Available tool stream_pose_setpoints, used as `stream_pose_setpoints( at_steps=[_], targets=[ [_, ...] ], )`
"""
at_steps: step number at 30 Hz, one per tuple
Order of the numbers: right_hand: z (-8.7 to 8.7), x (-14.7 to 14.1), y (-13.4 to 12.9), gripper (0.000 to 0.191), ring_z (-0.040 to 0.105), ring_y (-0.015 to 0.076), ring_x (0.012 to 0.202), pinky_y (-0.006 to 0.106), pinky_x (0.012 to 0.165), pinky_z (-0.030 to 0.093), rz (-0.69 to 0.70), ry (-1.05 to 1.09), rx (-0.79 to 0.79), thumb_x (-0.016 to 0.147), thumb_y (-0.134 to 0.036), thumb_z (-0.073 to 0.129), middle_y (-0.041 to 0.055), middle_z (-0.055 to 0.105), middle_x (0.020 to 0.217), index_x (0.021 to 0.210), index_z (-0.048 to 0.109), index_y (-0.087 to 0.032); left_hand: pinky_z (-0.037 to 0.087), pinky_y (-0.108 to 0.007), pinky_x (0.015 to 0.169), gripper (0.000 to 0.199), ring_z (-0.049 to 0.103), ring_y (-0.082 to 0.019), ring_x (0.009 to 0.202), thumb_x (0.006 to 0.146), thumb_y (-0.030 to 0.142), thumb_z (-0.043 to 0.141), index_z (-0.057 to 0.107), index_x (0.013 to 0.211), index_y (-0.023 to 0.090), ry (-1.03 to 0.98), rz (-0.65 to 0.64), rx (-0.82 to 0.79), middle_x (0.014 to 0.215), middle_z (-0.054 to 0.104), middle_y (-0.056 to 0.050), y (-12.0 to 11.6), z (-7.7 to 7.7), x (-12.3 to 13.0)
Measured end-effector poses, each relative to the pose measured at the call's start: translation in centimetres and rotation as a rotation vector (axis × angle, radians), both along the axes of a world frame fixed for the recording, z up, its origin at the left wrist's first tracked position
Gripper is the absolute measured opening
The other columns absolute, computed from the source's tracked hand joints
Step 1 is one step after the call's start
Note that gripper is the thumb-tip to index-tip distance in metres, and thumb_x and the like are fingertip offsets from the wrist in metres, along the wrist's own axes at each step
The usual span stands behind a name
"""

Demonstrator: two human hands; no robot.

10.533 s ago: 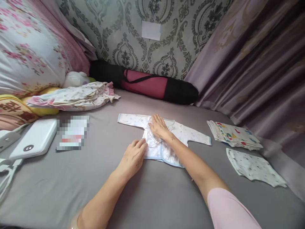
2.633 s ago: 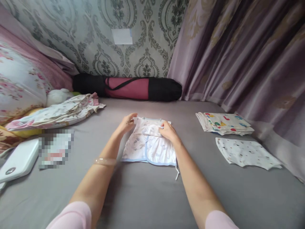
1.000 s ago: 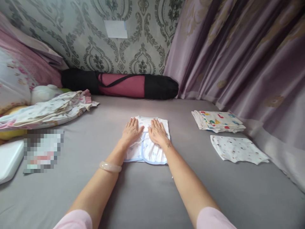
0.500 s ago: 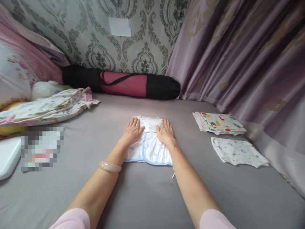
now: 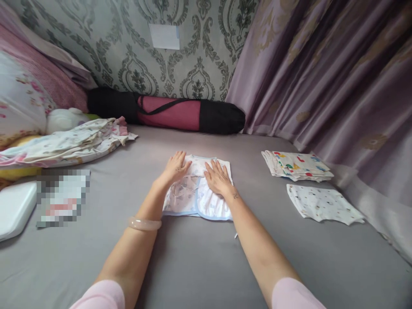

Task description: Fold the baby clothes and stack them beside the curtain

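Note:
A small white baby garment [image 5: 185,197] with a pale print and light blue edging lies flat on the grey bed sheet [image 5: 193,262]. My left hand [image 5: 176,166] rests on its upper left edge, fingers stretched forward. On the upper right part, my right hand [image 5: 219,178] lies flat with its fingers spread. Neither hand grips the cloth. A short white tie sticks out beside my right forearm, near the garment's lower right corner. Parts of the garment are hidden under my hands.
To the right lie a folded stack of printed cloths [image 5: 299,166] and a white patterned cloth [image 5: 325,204]. A black and maroon long bag [image 5: 170,113] lies along the wall. Rumpled printed clothes [image 5: 77,143], a white box-like object [image 5: 17,210] and a blurred-out item [image 5: 64,199] are left.
My right hand has moved left, inward over the garment, its fingers now more spread. My left hand has shifted slightly left and up. The view has turned a little.

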State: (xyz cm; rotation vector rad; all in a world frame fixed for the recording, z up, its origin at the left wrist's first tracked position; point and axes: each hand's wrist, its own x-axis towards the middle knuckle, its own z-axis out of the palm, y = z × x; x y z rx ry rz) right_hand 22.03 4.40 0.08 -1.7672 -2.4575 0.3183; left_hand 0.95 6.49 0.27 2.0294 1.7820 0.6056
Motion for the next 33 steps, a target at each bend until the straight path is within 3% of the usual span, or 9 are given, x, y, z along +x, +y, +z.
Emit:
stream_pose_setpoints(
  at_steps=[6,10,13,17,22,25,28,31,33],
  targets=[
    [-0.1,0.0,0.2,0.057,0.001,0.0242,0.150,0.047,0.119,0.001,-0.009,-0.023,-0.082,0.102,-0.042,0.018,0.0078,0.010,0.164,0.156,0.022,-0.021,0.039,-0.036,0.106,0.060,0.053,-0.032,0.126,0.085,0.042,0.053,0.050,0.136,0.011,-0.090,0.112,-0.017,0.136,0.057,-0.017,-0.9,3.1,-4.2],
    [2.2,-1.0,0.5,0.058,0.002,0.0268,0.150,0.051,0.118,0.004,-0.044,-0.115,-0.196,0.102,-0.040,0.020,0.0108,0.008,0.164,0.156,0.020,-0.019,0.045,-0.031,0.096,0.061,0.064,-0.027,0.109,0.085,0.043,0.054,0.050,0.138,0.012,-0.076,0.175,-0.146,0.127,0.064,-0.015,-2.0,4.9,-5.1],
    [3.6,-2.8,0.9,0.059,0.003,0.0252,0.150,0.048,0.119,0.000,0.014,-0.168,-0.132,0.100,-0.035,0.024,0.0123,0.010,0.163,0.155,0.022,-0.014,0.045,-0.028,0.095,0.063,0.063,-0.025,0.113,0.088,0.044,0.051,0.045,0.143,0.014,-0.043,0.180,-0.201,0.131,0.062,-0.014,-2.5,5.6,-5.3],
    [2.3,-4.8,0.7,0.064,0.003,0.0217,0.150,0.043,0.120,0.002,0.087,-0.046,-0.087,0.100,-0.042,0.017,0.0090,0.011,0.163,0.156,0.016,-0.011,0.046,-0.027,0.092,0.062,0.065,-0.023,0.110,0.090,0.046,0.049,0.044,0.144,0.014,-0.063,0.160,-0.232,0.129,0.063,-0.014,-2.8,5.8,-5.6],
    [0.0,-4.6,0.6,0.066,0.000,0.0231,0.150,0.044,0.120,0.000,0.090,-0.009,-0.122,0.100,-0.044,0.016,0.0081,0.009,0.164,0.156,0.014,-0.011,0.049,-0.025,0.085,0.058,0.067,-0.022,0.105,0.090,0.043,0.049,0.047,0.141,0.015,-0.124,0.161,-0.267,0.128,0.065,-0.013,-3.0,5.7,-6.5],
    [1.0,-4.4,1.0,0.065,0.002,0.0247,0.150,0.045,0.120,0.003,0.102,-0.019,-0.168,0.100,-0.043,0.019,0.0090,0.009,0.163,0.156,0.016,-0.012,0.049,-0.025,0.085,0.055,0.066,-0.022,0.107,0.090,0.040,0.050,0.050,0.138,0.015,-0.147,0.192,-0.277,0.135,0.060,-0.013,-2.9,5.4,-7.0],
    [2.7,-5.6,1.7,0.057,0.013,0.0273,0.149,0.049,0.119,0.010,0.094,-0.068,-0.192,0.100,-0.036,0.026,0.0121,0.020,0.161,0.152,0.031,-0.013,0.049,-0.024,0.085,0.052,0.066,-0.021,0.108,0.088,0.040,0.052,0.053,0.134,0.016,-0.151,0.201,-0.274,0.137,0.058,-0.013,-2.6,5.0,-7.3],
    [3.3,-8.2,2.2,0.050,0.020,0.0273,0.147,0.050,0.119,0.008,0.105,-0.080,-0.040,0.100,-0.030,0.031,0.0150,0.032,0.157,0.145,0.043,-0.011,0.049,-0.022,0.084,0.049,0.066,-0.020,0.109,0.088,0.039,0.051,0.055,0.131,0.016,-0.171,0.177,-0.261,0.134,0.061,-0.012,-2.3,4.5,-7.3],
    [2.6,-10.0,2.1,0.054,0.017,0.0247,0.148,0.046,0.120,0.006,0.117,-0.027,0.062,0.101,-0.034,0.030,0.0143,0.030,0.158,0.147,0.037,-0.009,0.049,-0.022,0.084,0.049,0.065,-0.020,0.111,0.089,0.040,0.049,0.055,0.131,0.016,-0.177,0.165,-0.264,0.134,0.061,-0.012,-2.1,4.1,-7.3]
  ],
)
